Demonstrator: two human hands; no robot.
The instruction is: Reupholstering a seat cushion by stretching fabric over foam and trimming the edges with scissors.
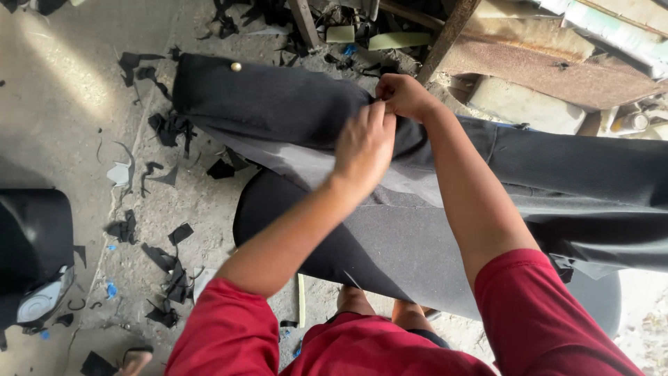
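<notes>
Gripping a fold of dark cloth point(278, 104), both hands meet near the top middle of the view. The left hand point(364, 145) lies knuckles-up over the fabric, fingers curled down and closed on the edge where the black outer layer meets a paler grey lining point(306, 163). The right hand point(403, 94) sits just beyond it, touching it, closed in a pinch on the same bunched edge. Both arms come out of red sleeves point(229, 334) at the bottom of the frame.

The cloth is a long garment-like piece draped across a rounded black seat point(390, 244) that stands between the person's knees; it stretches from the upper left, where a small round brass-coloured stud point(236, 67) shines on it, to the right edge of the picture. The part under the hands is pulled up into a ridge, while the rest lies fairly flat.

Around it the concrete floor point(62, 111) is strewn with black fabric scraps point(170, 129) and a few blue bits point(111, 288). A black padded object point(31, 237) stands at the left edge. Rusty wooden and metal framing point(445, 35) leans across the top right, above a brown mesh panel point(550, 73). Bare toes point(133, 361) show at the lower left.
</notes>
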